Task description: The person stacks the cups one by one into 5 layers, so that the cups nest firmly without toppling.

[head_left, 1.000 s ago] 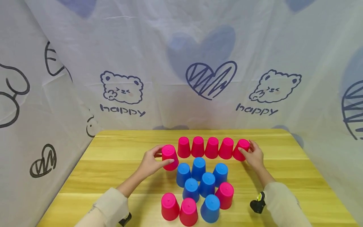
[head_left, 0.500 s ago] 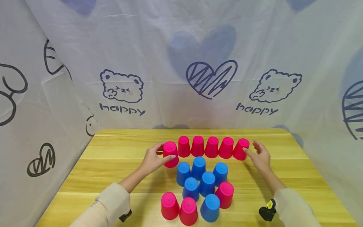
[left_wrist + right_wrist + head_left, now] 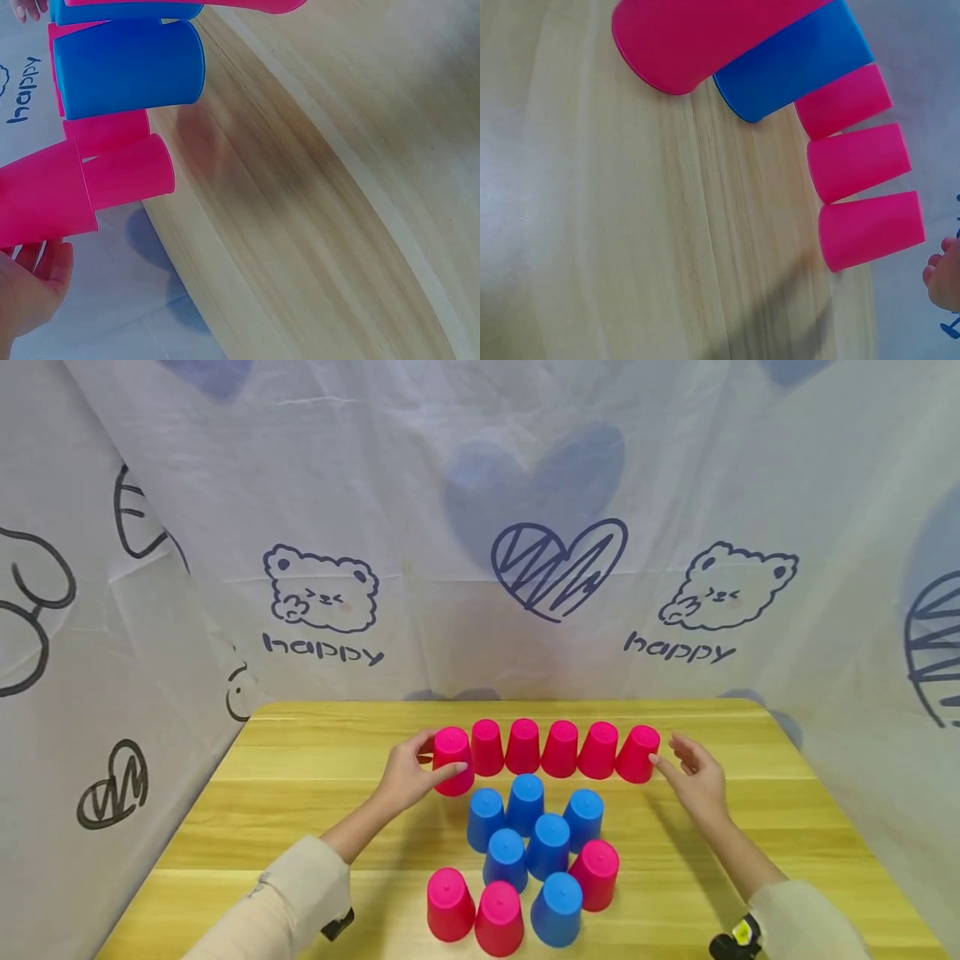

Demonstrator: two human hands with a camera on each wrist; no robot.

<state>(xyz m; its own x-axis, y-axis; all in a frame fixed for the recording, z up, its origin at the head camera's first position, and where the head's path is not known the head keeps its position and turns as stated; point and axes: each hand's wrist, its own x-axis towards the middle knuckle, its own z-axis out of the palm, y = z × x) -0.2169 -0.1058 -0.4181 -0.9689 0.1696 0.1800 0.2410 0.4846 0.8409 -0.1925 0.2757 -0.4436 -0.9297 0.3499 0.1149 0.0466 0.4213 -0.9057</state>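
My left hand (image 3: 407, 775) grips an upside-down pink cup (image 3: 452, 752), thumb across its front and fingers behind. That cup is at the left end of a back row of pink cups (image 3: 561, 750), overlapping the leftmost one in the left wrist view, where my hand (image 3: 34, 289) is at its side. My right hand (image 3: 699, 778) is at the row's other end with fingers spread and nothing held. Its thumb tip lies right at the side of the rightmost pink cup (image 3: 637, 755). In the right wrist view that cup (image 3: 871, 230) stands apart from my fingers (image 3: 931, 274).
Several upturned blue cups (image 3: 551, 846) stand in a cluster in front of the row. Three more pink cups (image 3: 498, 918) are nearer me, beside the front blue cup (image 3: 557, 910). A printed cloth (image 3: 450, 635) hangs behind the wooden table (image 3: 300, 760).
My left hand has carried its pink cup back and slightly right, up to the row. My right hand has let go of the rightmost pink cup and drawn away to the right.
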